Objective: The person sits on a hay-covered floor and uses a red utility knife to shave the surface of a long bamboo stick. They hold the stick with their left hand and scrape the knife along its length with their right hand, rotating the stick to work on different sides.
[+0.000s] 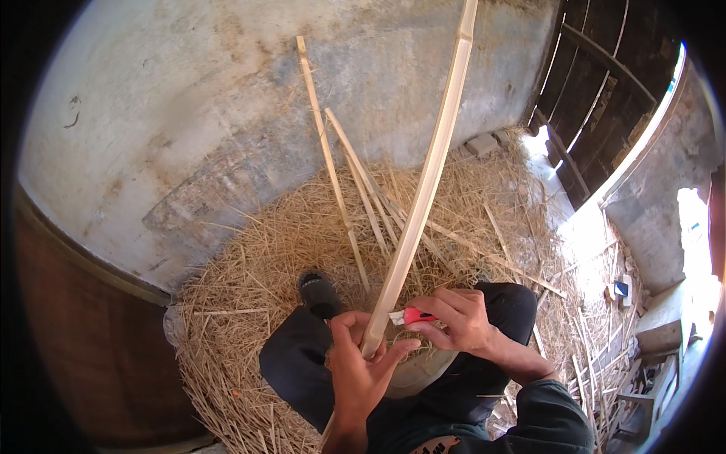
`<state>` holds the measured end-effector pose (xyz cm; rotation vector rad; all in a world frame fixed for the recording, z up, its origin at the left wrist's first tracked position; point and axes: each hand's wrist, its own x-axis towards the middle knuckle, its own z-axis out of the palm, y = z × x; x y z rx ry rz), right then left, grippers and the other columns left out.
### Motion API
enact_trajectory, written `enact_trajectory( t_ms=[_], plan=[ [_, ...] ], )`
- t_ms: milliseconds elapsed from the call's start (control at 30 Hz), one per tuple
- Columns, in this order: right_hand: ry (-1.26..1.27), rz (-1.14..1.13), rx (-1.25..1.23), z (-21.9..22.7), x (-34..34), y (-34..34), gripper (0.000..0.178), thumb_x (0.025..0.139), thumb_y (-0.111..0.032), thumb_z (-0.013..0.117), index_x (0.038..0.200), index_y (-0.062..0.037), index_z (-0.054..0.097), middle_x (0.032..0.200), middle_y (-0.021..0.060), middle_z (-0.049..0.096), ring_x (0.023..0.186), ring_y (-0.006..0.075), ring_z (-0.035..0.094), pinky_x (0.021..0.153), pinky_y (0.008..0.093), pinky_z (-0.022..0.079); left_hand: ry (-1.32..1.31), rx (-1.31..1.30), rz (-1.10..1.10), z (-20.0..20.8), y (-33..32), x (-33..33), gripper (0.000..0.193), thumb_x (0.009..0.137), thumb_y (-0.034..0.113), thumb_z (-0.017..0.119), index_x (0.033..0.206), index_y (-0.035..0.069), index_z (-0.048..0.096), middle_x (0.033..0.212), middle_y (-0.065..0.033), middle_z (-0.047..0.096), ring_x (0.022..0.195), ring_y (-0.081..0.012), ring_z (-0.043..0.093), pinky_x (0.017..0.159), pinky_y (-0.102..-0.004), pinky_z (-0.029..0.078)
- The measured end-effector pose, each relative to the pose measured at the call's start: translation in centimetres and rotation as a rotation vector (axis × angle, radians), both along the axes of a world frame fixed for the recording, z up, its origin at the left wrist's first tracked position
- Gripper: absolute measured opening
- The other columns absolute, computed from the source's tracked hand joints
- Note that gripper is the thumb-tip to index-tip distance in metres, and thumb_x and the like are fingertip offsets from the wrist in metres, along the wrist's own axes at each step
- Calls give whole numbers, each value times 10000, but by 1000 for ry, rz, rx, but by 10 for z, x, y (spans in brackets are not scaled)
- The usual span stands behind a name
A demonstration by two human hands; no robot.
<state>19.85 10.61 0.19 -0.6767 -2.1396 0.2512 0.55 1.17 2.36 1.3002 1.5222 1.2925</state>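
A long split-bamboo strip (pixel 428 181) slants up and away from my lap, its upper end running out of the top of the picture. My left hand (pixel 363 371) is wrapped round its lower part, thumb to the right side. My right hand (pixel 463 321) grips a red utility knife (pixel 418 315), whose pale blade end points left at the strip's right edge, just above my left hand. Whether the blade touches the bamboo I cannot tell. The strip's lowest end is partly hidden behind my left hand and forearm.
Straw-like shavings (pixel 249 303) cover the floor round my legs. Several other bamboo strips (pixel 327 155) lean on the stained wall (pixel 227 91) or lie in the shavings. A dark plank door (pixel 597 76) stands at the far right, and a brown panel (pixel 83 340) at the left.
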Motion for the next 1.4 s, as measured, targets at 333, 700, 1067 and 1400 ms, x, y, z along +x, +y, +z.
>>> enact_trajectory(
  t_ms=[333,700,1067,1400],
  plan=[
    [-58,-38,67,4,-1,-3,358,830,-287,873,1111,-93,761,737,9,582,552,178,633,493,328,506,-71,89,29,-2,5,17,486,966,120,850,1201,9,440,961,-110,708,814,-70,622,650,-243,497],
    [-47,-148,70,11,5,-1,316,846,-321,884,1063,-114,784,727,-8,603,551,166,635,492,317,505,41,91,64,-4,2,21,381,1045,179,763,1171,3,449,885,-124,694,748,-81,601,589,-241,460],
    [-68,-189,117,16,17,14,321,837,-339,893,1049,-124,784,740,-7,622,546,178,624,493,328,492,99,81,76,-5,-6,20,347,1042,150,755,1132,18,446,843,-139,691,715,-93,615,561,-265,455],
    [13,-223,71,21,23,26,236,878,-288,875,1028,-121,804,750,19,682,565,195,651,505,330,499,146,40,93,-10,-17,16,354,1031,159,768,1105,14,454,818,-150,704,678,-84,619,552,-258,468]
  ],
)
